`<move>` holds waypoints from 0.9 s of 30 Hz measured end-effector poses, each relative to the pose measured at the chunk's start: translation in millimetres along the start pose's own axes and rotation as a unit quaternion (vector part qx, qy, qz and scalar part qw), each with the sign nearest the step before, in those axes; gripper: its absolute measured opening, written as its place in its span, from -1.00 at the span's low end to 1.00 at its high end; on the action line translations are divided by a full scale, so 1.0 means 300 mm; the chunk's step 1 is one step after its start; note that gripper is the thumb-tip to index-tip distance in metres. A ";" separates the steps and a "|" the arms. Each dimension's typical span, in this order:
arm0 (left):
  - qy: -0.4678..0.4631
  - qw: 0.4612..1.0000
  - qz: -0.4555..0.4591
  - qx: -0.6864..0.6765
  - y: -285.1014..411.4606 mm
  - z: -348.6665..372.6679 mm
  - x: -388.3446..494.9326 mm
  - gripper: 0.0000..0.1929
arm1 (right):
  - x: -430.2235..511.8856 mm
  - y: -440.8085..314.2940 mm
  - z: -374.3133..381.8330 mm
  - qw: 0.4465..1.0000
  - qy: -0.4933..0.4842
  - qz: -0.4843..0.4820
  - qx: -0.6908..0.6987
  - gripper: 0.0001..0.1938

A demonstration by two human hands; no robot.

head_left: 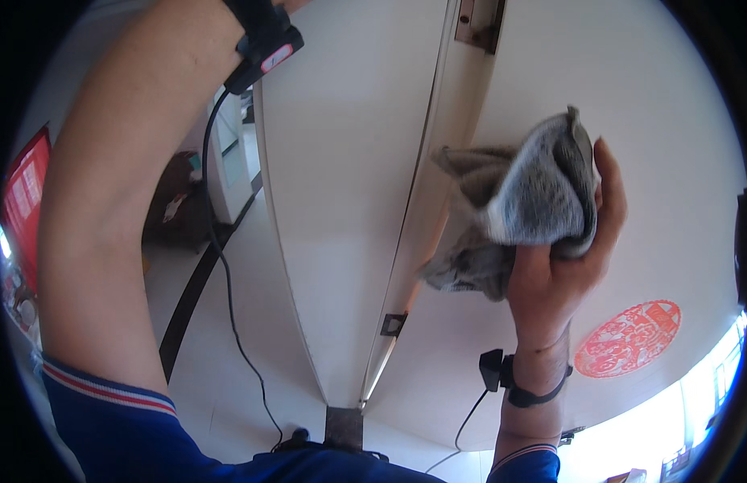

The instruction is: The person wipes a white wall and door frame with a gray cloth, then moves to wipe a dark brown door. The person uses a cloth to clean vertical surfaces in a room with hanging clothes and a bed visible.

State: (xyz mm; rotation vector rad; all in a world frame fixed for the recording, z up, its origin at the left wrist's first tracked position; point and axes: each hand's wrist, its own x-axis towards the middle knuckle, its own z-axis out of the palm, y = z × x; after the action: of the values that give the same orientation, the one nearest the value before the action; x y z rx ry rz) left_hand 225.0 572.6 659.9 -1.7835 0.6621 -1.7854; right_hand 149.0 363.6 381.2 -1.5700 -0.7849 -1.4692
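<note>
A crumpled grey cloth (542,193) is in my right hand (554,271), its loose folds hanging to the left. Fingers wrap its right side, and the thumb presses from below. Behind the cloth stands a white panel, apparently a door (645,199), carrying a red oval paper-cut decoration (628,339). Whether the cloth touches it cannot be told. To the left, a narrower white panel (343,181) borders a long vertical gap. My left forearm (102,181) reaches up, and the left hand lies past the top edge, out of view.
Metal plates, one upper (479,24) and one lower (393,325), sit along the gap. Black cables, one left (228,290) and one right (470,416), hang from wrist-worn devices. Dark furniture (177,205) stands beyond the opening, past a dark floor strip (198,290). Bright windows show lower right.
</note>
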 end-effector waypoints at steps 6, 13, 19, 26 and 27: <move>0.082 0.996 -0.023 -0.012 -0.117 0.016 -0.061 -0.43 | 0.200 -0.195 0.123 0.973 0.024 -0.126 -0.189 -0.33; 0.012 0.997 -0.039 -0.065 -0.127 -0.022 0.038 -0.44 | 0.200 -0.227 0.198 0.961 -0.038 -0.056 -0.268 -0.30; 0.103 0.992 -0.075 -0.026 -0.131 0.019 0.028 -0.51 | 0.185 -0.233 0.202 0.974 -0.065 -0.044 -0.212 -0.34; 0.160 0.982 -0.051 -0.086 -0.083 -0.116 -0.092 -0.54 | 0.241 -0.216 0.265 0.989 -0.052 -0.009 -0.139 -0.46; 0.203 0.975 -0.047 -0.076 -0.062 -0.146 -0.130 -0.56 | 0.236 -0.218 0.261 0.995 -0.043 0.008 -0.090 -0.45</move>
State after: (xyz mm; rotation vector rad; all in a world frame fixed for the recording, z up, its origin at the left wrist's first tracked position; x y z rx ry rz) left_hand 180.3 611.5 643.0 -1.5749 0.9067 -2.2467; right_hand 137.5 456.2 463.1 -1.7811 -0.7024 -1.5021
